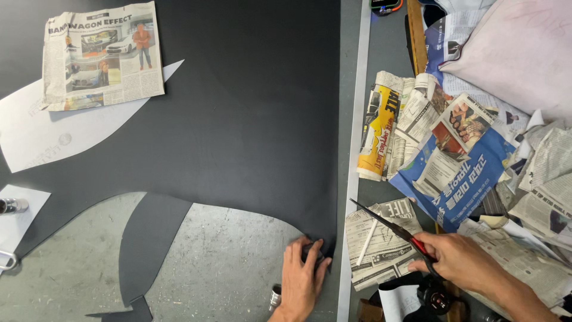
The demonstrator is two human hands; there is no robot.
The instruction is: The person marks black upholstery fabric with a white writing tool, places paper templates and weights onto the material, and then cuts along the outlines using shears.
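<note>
The black sheet [238, 119] is spread over the counter [226, 262]; its lower right corner is pressed flat under the left hand [301, 277], whose fingers [310, 253] are splayed open; red-handled scissors [393, 229] are clasped in the right hand [462, 259], blades parted, just beside that corner, over folded newspaper [381, 247].

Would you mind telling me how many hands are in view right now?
2. The left hand presses the black sheet near its lower edge; the right hand holds the scissors over newspapers at right.
</note>
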